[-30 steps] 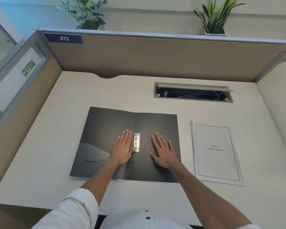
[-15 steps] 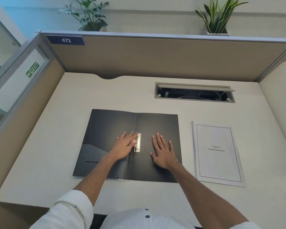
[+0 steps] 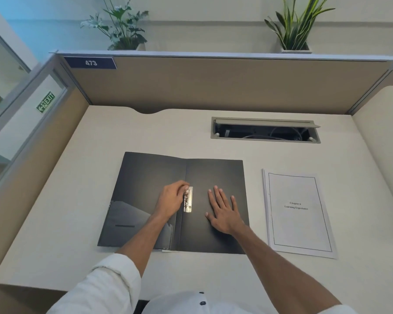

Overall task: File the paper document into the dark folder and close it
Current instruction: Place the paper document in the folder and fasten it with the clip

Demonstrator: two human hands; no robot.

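Observation:
The dark folder (image 3: 216, 175) lies open flat on the desk (image 3: 100, 137), with a metal clip (image 3: 188, 200) beside its spine. My left hand (image 3: 171, 199) rests on the left flap with its fingers curled onto the clip's upper end. On the right flap my right hand (image 3: 224, 210) lies flat, fingers spread, holding nothing. The white paper document (image 3: 297, 211), a thin stack with a printed title page, sits on the desk to the right of the folder, apart from both hands.
A cable tray opening (image 3: 264, 131) is cut into the desk behind the folder. Beige partition walls (image 3: 213, 85) close in the desk at the back and both sides. Two potted plants (image 3: 123, 26) stand on the ledge behind.
My left hand's fingers went from lying flat beside the clip to curling onto its top end. My right hand has stayed flat on the right flap.

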